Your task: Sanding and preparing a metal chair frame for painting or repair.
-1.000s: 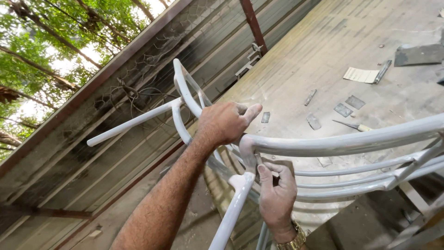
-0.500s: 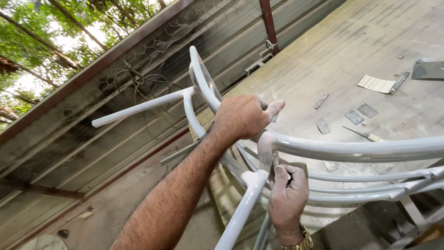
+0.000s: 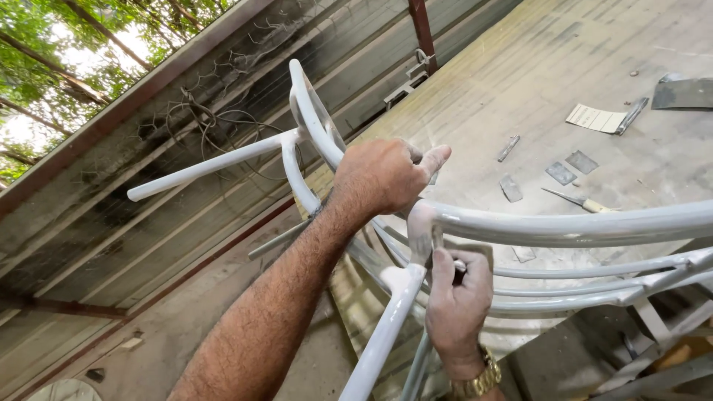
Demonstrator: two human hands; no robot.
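A white-painted metal tube frame (image 3: 564,226) with curved rails fills the middle of the view. My left hand (image 3: 382,174) is wrapped around a curved tube where several rails meet, thumb stretched to the right. Just below it, my right hand (image 3: 457,304), with a gold watch on the wrist, pinches a small flat grey piece (image 3: 471,251) against the underside of the rail joint. I cannot tell whether that piece is a blade or abrasive paper. A straight white tube (image 3: 208,167) of the frame sticks out to the left.
Behind the frame lies a dusty work surface (image 3: 535,74) with small metal plates (image 3: 562,172), a wooden-handled scraper (image 3: 579,199), a paper sheet (image 3: 596,117) and a dark metal piece (image 3: 683,93). A corrugated metal wall (image 3: 148,148) with wire mesh and a red post (image 3: 422,30) runs along the left.
Both hands keep their hold on the frame. The frame and hands sit slightly higher and further right in view, and the right hand has shifted a little under the joint.
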